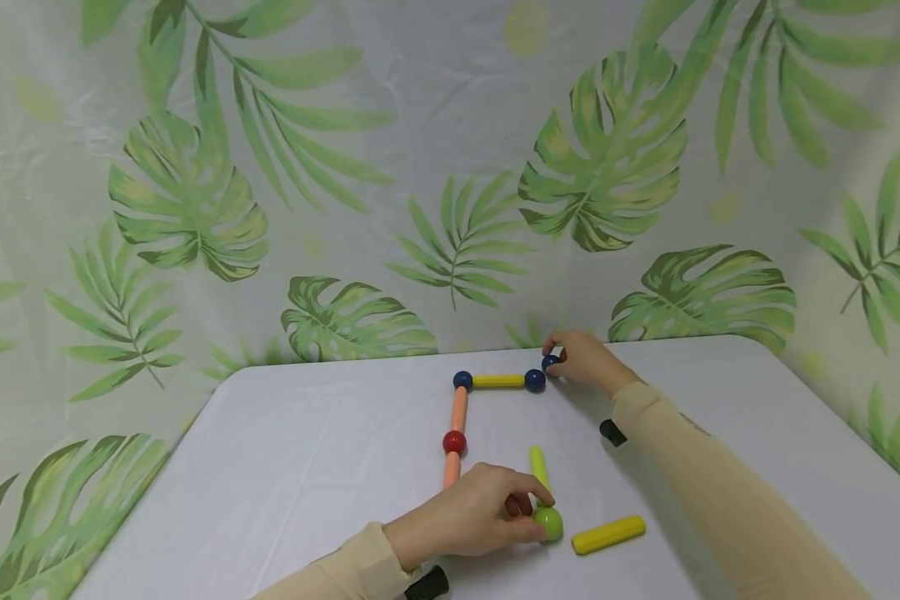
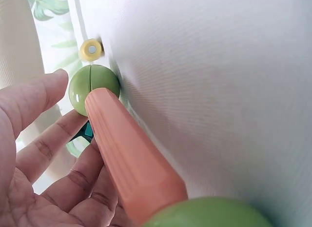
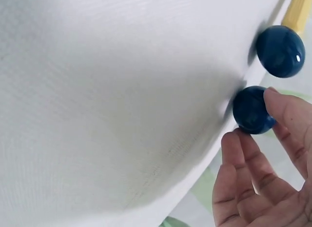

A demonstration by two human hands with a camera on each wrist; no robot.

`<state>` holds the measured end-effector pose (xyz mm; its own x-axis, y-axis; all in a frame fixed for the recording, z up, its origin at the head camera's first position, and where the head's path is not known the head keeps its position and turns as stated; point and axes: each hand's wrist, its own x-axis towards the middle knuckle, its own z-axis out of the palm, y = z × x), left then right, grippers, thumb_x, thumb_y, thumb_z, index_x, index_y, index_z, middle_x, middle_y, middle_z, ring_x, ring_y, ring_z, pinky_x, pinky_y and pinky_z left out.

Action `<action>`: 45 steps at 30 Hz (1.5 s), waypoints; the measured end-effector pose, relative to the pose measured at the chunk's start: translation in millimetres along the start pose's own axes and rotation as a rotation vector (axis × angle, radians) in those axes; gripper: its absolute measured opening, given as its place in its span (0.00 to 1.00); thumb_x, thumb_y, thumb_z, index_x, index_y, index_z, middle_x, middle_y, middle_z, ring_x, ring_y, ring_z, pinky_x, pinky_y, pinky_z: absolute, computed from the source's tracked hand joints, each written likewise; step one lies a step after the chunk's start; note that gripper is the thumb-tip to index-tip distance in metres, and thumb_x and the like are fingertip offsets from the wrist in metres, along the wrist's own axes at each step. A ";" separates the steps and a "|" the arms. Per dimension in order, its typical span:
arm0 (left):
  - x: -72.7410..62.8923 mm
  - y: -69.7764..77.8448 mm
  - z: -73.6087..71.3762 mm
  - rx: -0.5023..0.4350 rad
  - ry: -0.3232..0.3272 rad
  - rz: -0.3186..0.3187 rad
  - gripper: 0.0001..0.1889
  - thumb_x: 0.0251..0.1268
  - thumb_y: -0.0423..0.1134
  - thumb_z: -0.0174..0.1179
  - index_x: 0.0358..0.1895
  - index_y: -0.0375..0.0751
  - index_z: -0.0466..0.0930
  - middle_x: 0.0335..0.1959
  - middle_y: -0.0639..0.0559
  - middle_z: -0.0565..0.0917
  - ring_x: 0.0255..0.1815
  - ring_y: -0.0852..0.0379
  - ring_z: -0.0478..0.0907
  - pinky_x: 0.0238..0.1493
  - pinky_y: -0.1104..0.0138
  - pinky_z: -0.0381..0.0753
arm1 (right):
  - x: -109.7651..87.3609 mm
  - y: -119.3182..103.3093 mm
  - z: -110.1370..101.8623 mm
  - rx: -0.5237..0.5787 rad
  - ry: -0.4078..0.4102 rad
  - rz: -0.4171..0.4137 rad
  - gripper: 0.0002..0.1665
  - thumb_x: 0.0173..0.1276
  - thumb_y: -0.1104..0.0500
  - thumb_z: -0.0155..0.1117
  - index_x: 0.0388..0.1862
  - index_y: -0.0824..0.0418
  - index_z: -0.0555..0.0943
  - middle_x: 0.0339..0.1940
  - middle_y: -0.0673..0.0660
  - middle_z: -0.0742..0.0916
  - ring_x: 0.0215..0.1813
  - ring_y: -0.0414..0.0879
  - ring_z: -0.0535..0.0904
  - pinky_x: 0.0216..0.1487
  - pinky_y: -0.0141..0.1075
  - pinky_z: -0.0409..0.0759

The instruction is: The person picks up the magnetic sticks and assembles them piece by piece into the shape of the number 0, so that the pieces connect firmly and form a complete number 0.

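Observation:
At the table's far edge, my right hand [image 1: 581, 360] pinches a blue ball [image 3: 253, 110] between thumb and fingers. Just left of it, a separate blue ball [image 1: 535, 380] joins a yellow stick [image 1: 498, 381], which runs to another blue ball [image 1: 462, 381]. My left hand [image 1: 487, 510] is at a green ball [image 1: 548, 524]; in the left wrist view a finger meets its underside while the thumb stands slightly off. A pink stick [image 2: 131, 154] lies between that ball and a nearer green ball [image 2: 209, 215], both hidden by the hand in the head view.
A red ball [image 1: 454, 442] links pink sticks in the line toward my left hand. A lime stick [image 1: 538, 471] extends back from the green ball. One loose yellow stick [image 1: 608, 535] lies to its right. Behind the white table [image 1: 307, 450] hangs a leaf-patterned curtain [image 1: 450, 150].

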<state>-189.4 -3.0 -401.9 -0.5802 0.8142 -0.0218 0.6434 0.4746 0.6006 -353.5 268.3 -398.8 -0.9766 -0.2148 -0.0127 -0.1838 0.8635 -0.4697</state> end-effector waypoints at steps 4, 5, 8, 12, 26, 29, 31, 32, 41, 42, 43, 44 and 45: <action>2.7 -1.6 1.8 -0.007 0.003 -0.001 0.16 0.72 0.44 0.73 0.60 0.50 0.88 0.35 0.66 0.86 0.33 0.76 0.77 0.38 0.80 0.80 | -1.3 0.4 1.3 -0.002 0.015 -0.011 0.14 0.74 0.60 0.72 0.54 0.63 0.81 0.45 0.65 0.89 0.42 0.53 0.83 0.47 0.45 0.81; 3.3 -2.0 2.3 -0.013 0.002 -0.002 0.16 0.72 0.44 0.72 0.60 0.50 0.88 0.35 0.65 0.86 0.33 0.76 0.77 0.38 0.80 0.80 | -2.1 0.3 1.2 0.000 0.017 -0.012 0.14 0.75 0.60 0.72 0.54 0.63 0.81 0.45 0.65 0.89 0.42 0.53 0.83 0.47 0.45 0.81; 5.1 -2.7 3.5 -0.039 -0.005 -0.009 0.15 0.73 0.43 0.72 0.60 0.49 0.88 0.34 0.65 0.86 0.32 0.76 0.77 0.38 0.80 0.80 | -4.8 0.9 0.5 0.001 0.016 -0.019 0.14 0.75 0.58 0.72 0.54 0.64 0.81 0.45 0.65 0.89 0.42 0.53 0.82 0.47 0.45 0.81; 7.6 -2.3 4.4 -0.051 -0.005 -0.026 0.14 0.73 0.42 0.71 0.59 0.49 0.89 0.34 0.64 0.86 0.32 0.76 0.76 0.40 0.80 0.80 | -8.9 2.4 -1.4 0.019 0.006 -0.006 0.15 0.76 0.56 0.70 0.54 0.63 0.81 0.45 0.64 0.89 0.42 0.52 0.81 0.45 0.42 0.79; 9.1 2.3 7.0 -0.049 0.021 -0.066 0.13 0.72 0.39 0.73 0.56 0.52 0.90 0.33 0.65 0.85 0.32 0.74 0.76 0.41 0.80 0.79 | -35.3 7.0 -7.4 0.127 -0.032 0.002 0.19 0.76 0.49 0.70 0.55 0.62 0.84 0.34 0.58 0.90 0.34 0.44 0.82 0.36 0.36 0.78; 8.6 1.9 7.9 -0.050 0.023 -0.055 0.12 0.72 0.39 0.72 0.56 0.51 0.90 0.33 0.65 0.85 0.32 0.74 0.76 0.40 0.80 0.79 | -41.3 6.5 -5.4 0.156 -0.050 -0.005 0.19 0.76 0.48 0.70 0.54 0.61 0.83 0.33 0.58 0.91 0.33 0.44 0.83 0.36 0.36 0.78; 8.3 1.5 8.5 -0.051 0.025 -0.048 0.12 0.72 0.39 0.72 0.56 0.50 0.90 0.32 0.65 0.85 0.31 0.75 0.76 0.40 0.80 0.79 | -45.1 4.7 -4.1 0.169 -0.060 -0.009 0.19 0.76 0.49 0.70 0.54 0.61 0.83 0.33 0.58 0.91 0.34 0.45 0.83 0.37 0.36 0.77; 8.3 1.3 8.8 -0.051 0.025 -0.044 0.12 0.72 0.39 0.72 0.56 0.49 0.90 0.33 0.65 0.85 0.31 0.75 0.76 0.39 0.80 0.79 | -46.7 3.8 -3.3 0.171 -0.064 -0.014 0.19 0.77 0.49 0.70 0.54 0.61 0.83 0.33 0.58 0.91 0.34 0.45 0.83 0.37 0.36 0.77; 8.6 0.0 10.1 -0.048 0.022 -0.034 0.12 0.72 0.39 0.73 0.55 0.49 0.89 0.33 0.66 0.85 0.32 0.76 0.76 0.39 0.80 0.80 | -56.9 -1.1 2.2 0.219 -0.099 -0.002 0.18 0.78 0.49 0.69 0.55 0.61 0.84 0.34 0.58 0.91 0.36 0.46 0.85 0.37 0.37 0.77; 8.7 0.1 10.3 -0.052 0.023 -0.037 0.12 0.71 0.39 0.73 0.55 0.49 0.89 0.33 0.66 0.85 0.31 0.76 0.76 0.39 0.80 0.80 | -58.1 -1.3 2.5 0.233 -0.106 0.001 0.18 0.78 0.49 0.69 0.55 0.61 0.84 0.35 0.58 0.91 0.37 0.47 0.85 0.37 0.37 0.77; 8.8 0.1 10.3 -0.055 0.023 -0.038 0.12 0.71 0.38 0.73 0.55 0.49 0.89 0.33 0.65 0.85 0.31 0.76 0.76 0.39 0.80 0.80 | -59.2 -1.2 2.7 0.240 -0.113 -0.002 0.18 0.78 0.49 0.69 0.56 0.61 0.83 0.36 0.58 0.91 0.37 0.47 0.85 0.37 0.37 0.77; 8.9 0.2 10.5 -0.043 0.025 -0.034 0.12 0.72 0.39 0.73 0.55 0.50 0.89 0.33 0.66 0.85 0.31 0.76 0.76 0.39 0.80 0.80 | -60.4 -1.3 3.0 0.255 -0.122 0.000 0.18 0.78 0.49 0.69 0.56 0.61 0.83 0.36 0.58 0.91 0.38 0.47 0.85 0.37 0.37 0.78; 9.0 0.2 10.4 -0.056 0.024 -0.039 0.12 0.72 0.38 0.73 0.55 0.49 0.89 0.33 0.65 0.85 0.31 0.76 0.76 0.39 0.80 0.80 | -61.4 -1.4 3.3 0.269 -0.129 0.003 0.19 0.79 0.49 0.69 0.57 0.61 0.83 0.37 0.58 0.91 0.38 0.47 0.84 0.37 0.37 0.78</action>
<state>-189.3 7.9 -410.3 -0.6164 0.7870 -0.0271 0.5917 0.4856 0.6435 -292.9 278.7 -400.3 -0.9515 -0.2839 -0.1185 -0.1281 0.7160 -0.6862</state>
